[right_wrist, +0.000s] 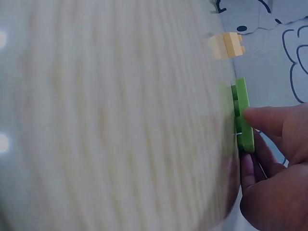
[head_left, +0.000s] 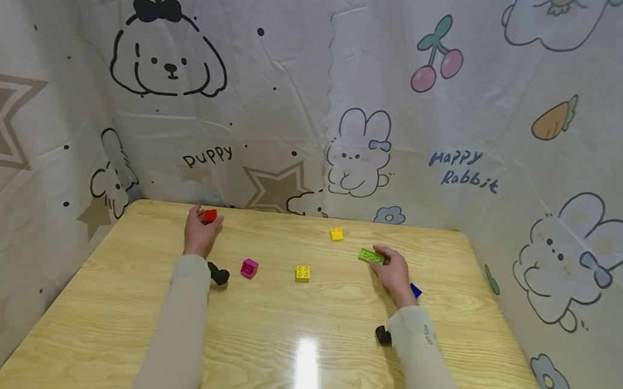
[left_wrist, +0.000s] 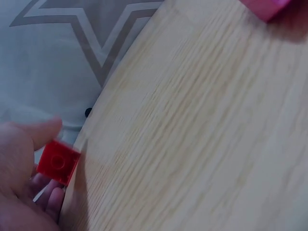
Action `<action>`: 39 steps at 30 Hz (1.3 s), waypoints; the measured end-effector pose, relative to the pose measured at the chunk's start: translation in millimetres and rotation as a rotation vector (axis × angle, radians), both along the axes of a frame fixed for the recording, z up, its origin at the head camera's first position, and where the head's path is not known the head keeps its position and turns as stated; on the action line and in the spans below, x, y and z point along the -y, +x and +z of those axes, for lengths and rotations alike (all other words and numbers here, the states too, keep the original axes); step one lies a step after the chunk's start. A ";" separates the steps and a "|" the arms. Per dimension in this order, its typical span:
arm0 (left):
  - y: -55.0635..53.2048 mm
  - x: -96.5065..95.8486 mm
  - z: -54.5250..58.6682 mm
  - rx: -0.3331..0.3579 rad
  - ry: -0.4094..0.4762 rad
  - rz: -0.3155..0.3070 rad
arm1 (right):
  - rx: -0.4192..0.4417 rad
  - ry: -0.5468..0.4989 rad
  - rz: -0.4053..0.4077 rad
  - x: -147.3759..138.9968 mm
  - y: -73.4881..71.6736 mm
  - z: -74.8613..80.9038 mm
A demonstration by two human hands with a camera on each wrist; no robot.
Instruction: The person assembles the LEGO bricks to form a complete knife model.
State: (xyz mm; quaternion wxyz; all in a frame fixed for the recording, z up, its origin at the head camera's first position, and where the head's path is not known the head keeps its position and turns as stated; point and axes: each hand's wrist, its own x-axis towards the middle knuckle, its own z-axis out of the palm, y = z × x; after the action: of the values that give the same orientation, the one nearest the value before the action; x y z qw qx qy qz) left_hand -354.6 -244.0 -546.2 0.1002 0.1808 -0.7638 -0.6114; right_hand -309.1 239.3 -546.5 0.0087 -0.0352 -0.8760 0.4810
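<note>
At the far left of the table, my left hand (head_left: 201,234) holds a small red brick (head_left: 210,216) between thumb and fingers. The left wrist view shows the hollow side of that red brick (left_wrist: 57,162), with a round tube inside. On the right, my right hand (head_left: 393,272) grips a longer lime-green brick (head_left: 370,256) by one end. Seen from the right wrist, the thumb presses on the green brick (right_wrist: 244,115) while the other fingers lie partly hidden behind it. Beside the right wrist a blue brick (head_left: 416,290) is partly covered.
A magenta brick (head_left: 249,268) lies right of the left wrist. One yellow brick (head_left: 303,273) sits mid-table, studs up; an orange-yellow brick (head_left: 336,234) is farther back. Printed curtains (head_left: 274,113) surround the wooden table (head_left: 258,335). Black wrist cameras (head_left: 219,274) stick out from both sleeves.
</note>
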 end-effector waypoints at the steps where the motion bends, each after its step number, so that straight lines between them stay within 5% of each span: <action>1: -0.3 -0.7 -0.6 0.005 -0.021 0.010 | 0.002 0.000 -0.004 -0.6 0.1 -0.8; 8: -0.7 -4.0 -2.7 -0.003 -0.192 0.085 | 0.010 -0.032 -0.018 -5.0 1.1 -4.7; 14: 4.1 -3.1 -1.0 -0.006 -0.242 0.078 | -0.005 -0.051 -0.009 -6.2 2.9 -5.8; 32: 6.8 -0.8 -4.8 -0.025 -0.219 0.055 | -0.017 -0.034 -0.008 -10.2 4.2 -10.0; 39: 10.6 1.2 1.5 -0.021 -0.105 0.016 | -0.014 -0.031 -0.005 -8.3 4.5 -6.8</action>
State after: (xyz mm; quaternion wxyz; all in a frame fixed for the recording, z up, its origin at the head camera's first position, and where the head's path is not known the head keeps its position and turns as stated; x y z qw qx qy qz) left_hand -344.0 -245.2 -544.7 0.1227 0.1749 -0.7922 -0.5716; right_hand -304.6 247.7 -553.3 0.0156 -0.0344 -0.8682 0.4948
